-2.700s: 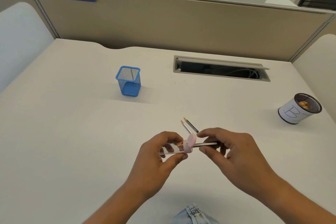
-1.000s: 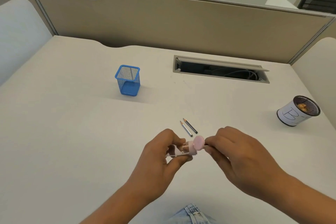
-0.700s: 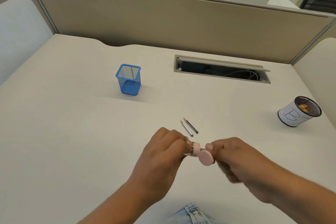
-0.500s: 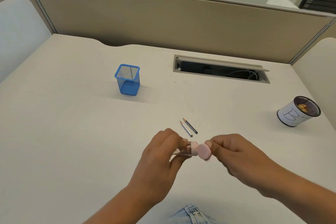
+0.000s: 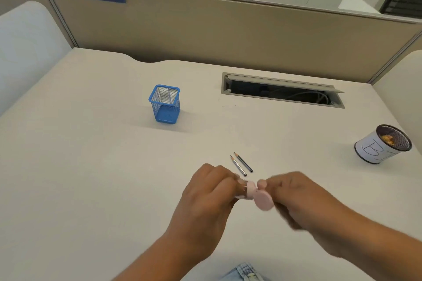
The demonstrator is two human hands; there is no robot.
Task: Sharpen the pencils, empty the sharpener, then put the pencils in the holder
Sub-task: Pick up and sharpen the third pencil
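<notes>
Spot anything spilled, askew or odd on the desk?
Nothing stands out. Blue mesh pencil holder upright, two pencils side by side, white paper-wrapped cup upright with shavings inside; no spill visible.

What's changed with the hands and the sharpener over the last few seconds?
The pencil that was in the pink sharpener is no longer visible. The right hand has taken hold of the round pink cap and pulled it off to the right, while the left hand still grips the sharpener body. Unchanged: the two pencils on the desk, the blue mesh holder and the white-wrapped mesh cup.
</notes>
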